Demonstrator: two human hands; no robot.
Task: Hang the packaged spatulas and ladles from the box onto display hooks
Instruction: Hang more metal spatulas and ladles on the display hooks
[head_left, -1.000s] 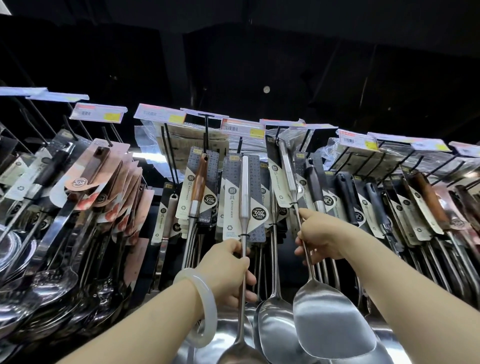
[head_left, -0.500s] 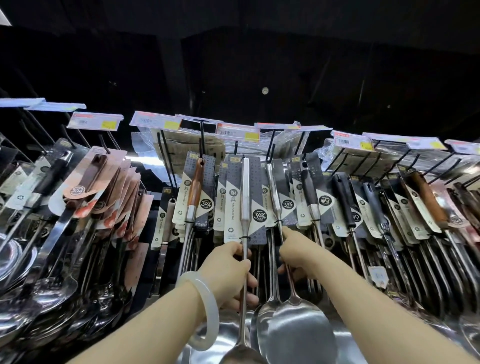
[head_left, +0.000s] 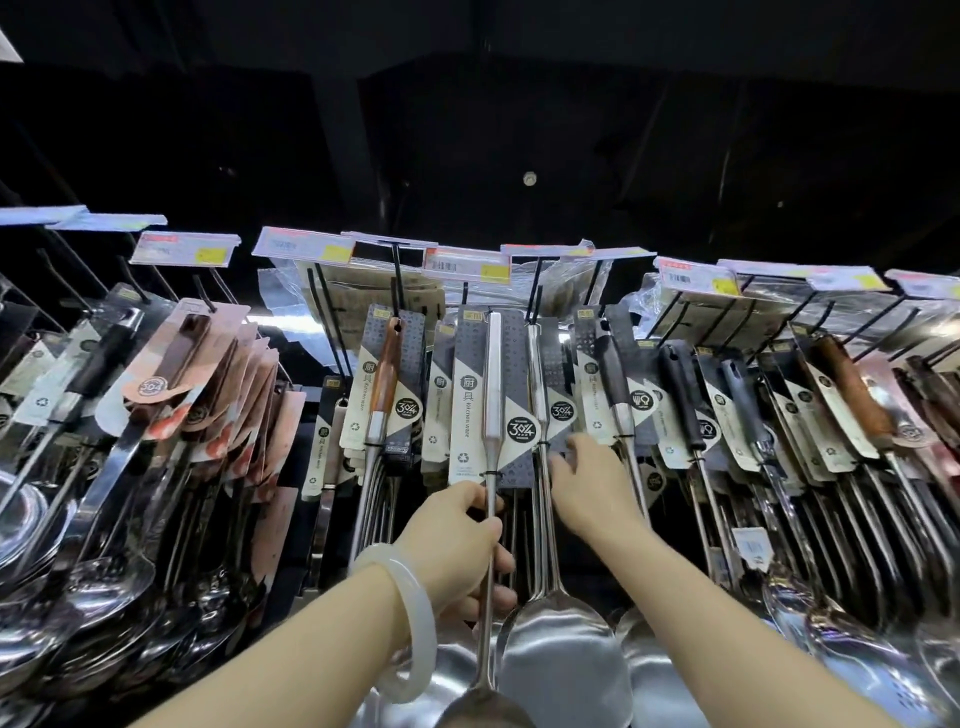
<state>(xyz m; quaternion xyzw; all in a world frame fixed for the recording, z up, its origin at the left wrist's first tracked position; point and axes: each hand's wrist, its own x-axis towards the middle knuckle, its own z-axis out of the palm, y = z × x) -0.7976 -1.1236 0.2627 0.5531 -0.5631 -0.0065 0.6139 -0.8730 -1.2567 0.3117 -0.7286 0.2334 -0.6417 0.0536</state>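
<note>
My left hand (head_left: 457, 540) grips the thin steel shaft of a packaged utensil (head_left: 492, 395) that has a grey-and-cream card and hangs at the middle of the display. Just to its right a packaged steel spatula (head_left: 563, 670) hangs from a black hook (head_left: 535, 304), its card overlapping the first one. My right hand (head_left: 592, 488) is beside the spatula's shaft with fingers stretched out. Its fingertips reach the lower edge of that card, and nothing is held in it. The box is out of view.
Rows of packaged ladles (head_left: 104, 577) with peach cards fill the hooks at left. Dark-handled and wooden-handled utensils (head_left: 680, 405) crowd the hooks at right. Price tags (head_left: 467, 265) line the hook ends above. A white bangle (head_left: 415, 618) is on my left wrist.
My right hand swung the spatula leftward to the hook beside the utensil in my left hand, then let go of its shaft and opened. My left hand kept its grip.
</note>
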